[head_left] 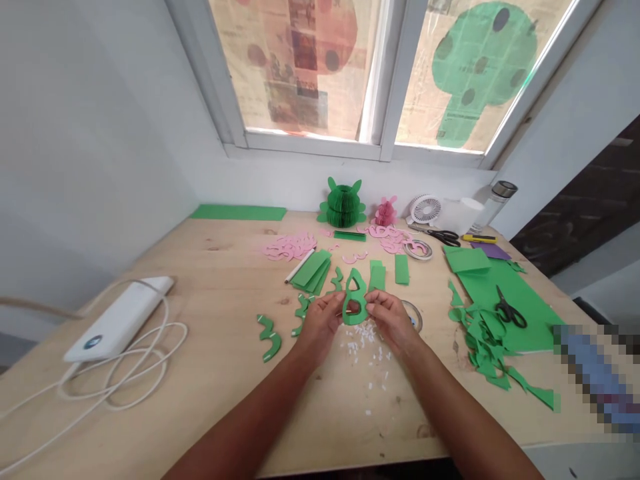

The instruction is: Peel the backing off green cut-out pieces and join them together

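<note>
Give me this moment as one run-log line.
left hand: holds green paper cutout | right hand: holds same cutout | near hands: white scraps on table

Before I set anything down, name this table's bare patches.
The table is bare between the long green sheet and white device, just left of the leftmost wavy green piece, and between the right forearm and green scraps. It's crowded around the left hand and right hand.

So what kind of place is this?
Probably a craft table by a window, but I can't tell what building. Clues: scissors lying on green paper, a pile of green scraps, and a pleated paper figure near the wall.
</note>
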Demonstrator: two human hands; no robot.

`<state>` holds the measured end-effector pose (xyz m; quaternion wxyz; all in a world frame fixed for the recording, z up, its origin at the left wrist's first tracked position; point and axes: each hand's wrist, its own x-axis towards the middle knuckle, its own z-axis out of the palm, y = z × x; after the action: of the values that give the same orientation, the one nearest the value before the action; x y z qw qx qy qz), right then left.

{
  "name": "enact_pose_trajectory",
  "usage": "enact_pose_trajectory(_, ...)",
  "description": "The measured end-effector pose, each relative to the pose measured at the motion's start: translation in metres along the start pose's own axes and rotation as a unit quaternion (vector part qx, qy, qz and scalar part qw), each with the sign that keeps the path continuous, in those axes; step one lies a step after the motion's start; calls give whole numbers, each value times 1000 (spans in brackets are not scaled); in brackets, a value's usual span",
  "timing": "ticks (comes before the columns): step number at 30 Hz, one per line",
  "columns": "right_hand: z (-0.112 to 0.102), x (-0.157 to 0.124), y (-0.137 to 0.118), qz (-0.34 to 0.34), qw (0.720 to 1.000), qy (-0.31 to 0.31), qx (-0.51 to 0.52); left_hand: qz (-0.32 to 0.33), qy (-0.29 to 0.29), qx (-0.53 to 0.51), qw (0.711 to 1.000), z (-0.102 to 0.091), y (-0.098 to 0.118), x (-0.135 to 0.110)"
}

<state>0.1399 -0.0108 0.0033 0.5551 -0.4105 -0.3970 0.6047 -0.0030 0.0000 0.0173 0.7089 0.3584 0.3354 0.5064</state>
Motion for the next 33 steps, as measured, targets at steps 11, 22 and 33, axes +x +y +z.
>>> enact_pose_trajectory(11,-5,2,8,-19,997,-7,-69,38,82,76,993,-4,-6,3)
enact_pose_trajectory(22,3,-1,-4,-63,987,28,-146,57,100,147,982,-1,-6,1)
enact_pose_trajectory(33,0,3,1,-60,990,37,-121,69,18,247,967,-4,-14,-1)
